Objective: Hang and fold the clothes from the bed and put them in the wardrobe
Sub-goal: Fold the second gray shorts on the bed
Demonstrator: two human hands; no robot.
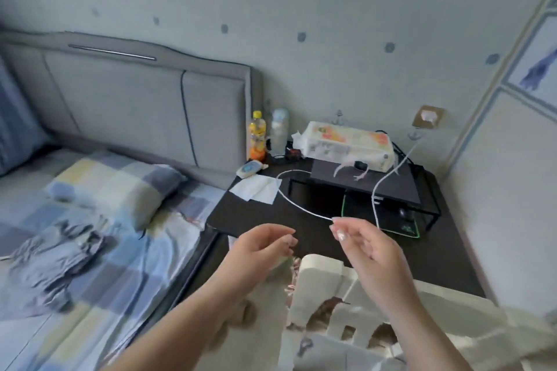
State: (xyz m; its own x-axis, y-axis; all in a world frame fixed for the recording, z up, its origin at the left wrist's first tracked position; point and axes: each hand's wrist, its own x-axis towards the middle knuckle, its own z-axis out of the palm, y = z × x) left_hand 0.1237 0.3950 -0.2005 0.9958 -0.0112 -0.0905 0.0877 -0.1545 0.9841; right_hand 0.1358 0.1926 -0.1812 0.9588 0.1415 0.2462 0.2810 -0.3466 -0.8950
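So we're standing at the bedside tabletop (241, 220) and not really on the clothes yet. Our right hand (358, 238) is pinching a thin white cable (289, 199) at its fingertips; the cable loops away ahead of that hand, over a tissue (256, 188). Our left hand (259, 247) sits just beside the right one, fingers loosely curled, holding nothing that we can make out.

The clothes: a dark crumpled garment (60, 256) lies on the bed (126, 250), well off to the left of the left hand. There's also pale printed fabric (346, 310) right under both wrists, can't tell if it's laundry or what we're wearing.

What could go wrong, we reckon: tug that cable and it may drag the tissue off, or sweep toward the bottles (266, 135) beyond the hands and tip them. Slack cable could also snag in the fabric below.
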